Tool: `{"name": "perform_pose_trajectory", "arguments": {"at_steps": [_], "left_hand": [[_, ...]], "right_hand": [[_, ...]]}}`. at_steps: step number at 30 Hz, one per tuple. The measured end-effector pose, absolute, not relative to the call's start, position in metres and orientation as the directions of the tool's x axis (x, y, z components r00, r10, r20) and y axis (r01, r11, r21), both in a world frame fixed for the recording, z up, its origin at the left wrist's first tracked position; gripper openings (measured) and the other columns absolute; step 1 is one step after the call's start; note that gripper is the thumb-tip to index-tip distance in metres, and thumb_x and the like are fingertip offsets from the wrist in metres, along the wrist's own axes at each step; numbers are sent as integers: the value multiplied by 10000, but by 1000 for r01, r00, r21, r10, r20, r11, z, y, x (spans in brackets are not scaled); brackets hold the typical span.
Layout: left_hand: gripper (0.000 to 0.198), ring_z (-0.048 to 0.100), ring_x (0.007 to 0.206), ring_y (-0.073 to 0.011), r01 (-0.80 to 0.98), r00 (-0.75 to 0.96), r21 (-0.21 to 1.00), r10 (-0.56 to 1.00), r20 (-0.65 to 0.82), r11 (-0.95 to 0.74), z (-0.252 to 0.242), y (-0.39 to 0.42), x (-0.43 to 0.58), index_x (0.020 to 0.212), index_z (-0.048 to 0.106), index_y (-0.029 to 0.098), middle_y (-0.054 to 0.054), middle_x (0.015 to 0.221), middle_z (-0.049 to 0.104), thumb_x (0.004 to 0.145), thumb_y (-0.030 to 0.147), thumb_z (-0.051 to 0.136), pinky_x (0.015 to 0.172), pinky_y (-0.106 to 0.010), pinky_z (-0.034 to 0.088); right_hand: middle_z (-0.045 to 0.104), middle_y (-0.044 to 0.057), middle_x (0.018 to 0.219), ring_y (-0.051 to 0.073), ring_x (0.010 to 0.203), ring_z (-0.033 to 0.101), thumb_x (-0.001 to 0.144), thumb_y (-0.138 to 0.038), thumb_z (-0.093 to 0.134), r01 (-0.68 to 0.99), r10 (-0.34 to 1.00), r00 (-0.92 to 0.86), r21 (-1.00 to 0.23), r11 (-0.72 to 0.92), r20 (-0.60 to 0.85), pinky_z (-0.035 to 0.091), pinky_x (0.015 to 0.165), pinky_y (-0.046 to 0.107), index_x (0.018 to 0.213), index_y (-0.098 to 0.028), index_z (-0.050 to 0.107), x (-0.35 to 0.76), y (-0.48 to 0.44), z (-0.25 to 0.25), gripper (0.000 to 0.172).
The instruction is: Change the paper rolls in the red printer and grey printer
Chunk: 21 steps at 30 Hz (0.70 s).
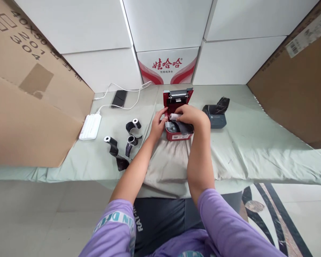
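A small red receipt printer (178, 137) stands on the cloth-covered table with its lid (178, 93) raised. My right hand (191, 115) pinches a paper roll (173, 116) over the printer's open compartment. The roll's pale end faces left, and a black strip (186, 127) hangs from it across the printer's near side. At the printer's left edge, my left hand (158, 123) grips the body with bent fingers. My right hand hides part of the roll and the compartment's right side.
Left of the hands lie several black-coated paper rolls (132, 140) with loose tails. A dark grey printer (218, 121) with black paper sticking out is at right. Farther left are a white power bank (90, 126), its cable (131, 107) and a phone (119, 99). Cardboard (29, 117) flanks the table.
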<state>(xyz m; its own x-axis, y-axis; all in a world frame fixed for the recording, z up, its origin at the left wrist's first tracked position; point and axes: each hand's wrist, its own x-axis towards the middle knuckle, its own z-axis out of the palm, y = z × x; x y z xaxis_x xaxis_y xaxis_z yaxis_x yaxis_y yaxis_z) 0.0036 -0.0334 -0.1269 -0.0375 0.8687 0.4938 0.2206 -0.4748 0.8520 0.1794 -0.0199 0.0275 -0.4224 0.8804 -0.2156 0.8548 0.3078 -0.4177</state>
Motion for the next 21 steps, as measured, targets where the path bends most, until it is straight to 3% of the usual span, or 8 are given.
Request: {"name": "perform_pose_trajectory", "arguments": {"at_steps": [6,13,21], "left_hand": [[525,571,1307,-275,219,-45,842,857,514,-494,-129,-29,3,1350,640,249,-107,1374,642,964,591,541,1136,-447,436],[462,600,1254,-258,199,-72,851,859,507,-486,-126,-28,3,1309,663,246,-101,1325,660,974,540,540,1108,-436,452],[467,601,1239,-258,184,-62,847,854,517,-499,-126,-27,3,1304,666,248,-97,1313,657,968,551,550,1108,-437,448]], "right_hand": [[747,117,1144,228,994,676,842,-366,706,918,937,-296,-327,225,-185,487,824,257,1223,-210,732,173,-12,24,413],[762,99,1033,217,877,699,805,-201,689,942,861,-333,-186,281,-384,472,715,270,1102,-188,755,165,-2,46,304],[764,156,1077,263,943,720,810,-155,653,925,845,-371,-74,372,-386,497,737,303,1154,-145,743,156,-4,53,356]]}}
